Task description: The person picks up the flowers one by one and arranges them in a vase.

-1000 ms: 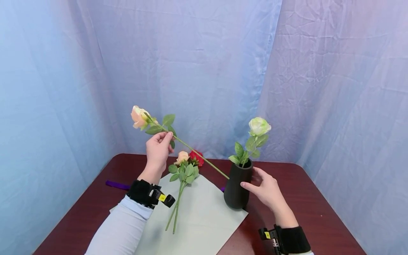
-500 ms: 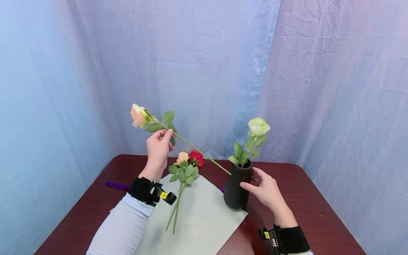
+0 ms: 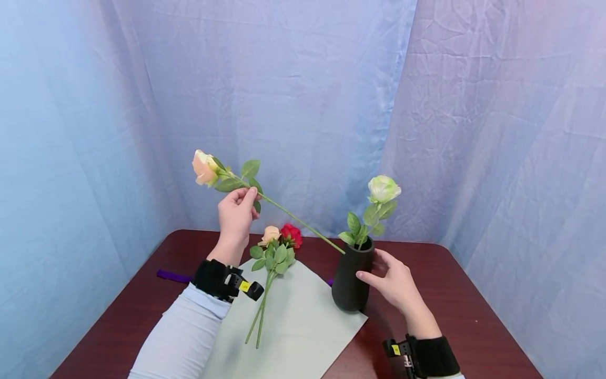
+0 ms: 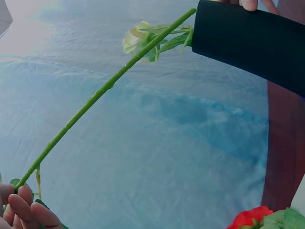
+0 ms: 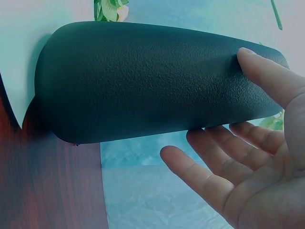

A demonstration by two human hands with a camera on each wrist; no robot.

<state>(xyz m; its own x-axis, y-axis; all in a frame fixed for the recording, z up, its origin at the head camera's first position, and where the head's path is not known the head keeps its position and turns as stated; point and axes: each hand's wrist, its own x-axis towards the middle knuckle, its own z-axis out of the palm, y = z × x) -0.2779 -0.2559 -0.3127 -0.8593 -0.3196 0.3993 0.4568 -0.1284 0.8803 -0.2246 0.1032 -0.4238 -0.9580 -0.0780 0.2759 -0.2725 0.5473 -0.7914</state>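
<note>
My left hand pinches the green stem of a pale peach rose just below its leaves. The stem slants down to the right. Its bare end appears close to the rim of a dark vase, on the left side; the left wrist view shows the stem tip by the mouth's edge, and contact is unclear. A white-green rose stands in the upright vase. My right hand holds the vase around its upper part, thumb on one side and several fingers on the other.
A peach rose and a red rose lie with crossed stems on pale wrapping paper. A purple ribbon lies on the dark red table. Bluish curtains surround the table.
The left hand has risen slightly with the peach rose, and the stem's lower end has moved up toward the vase rim. The right hand and vase have stayed in place.
</note>
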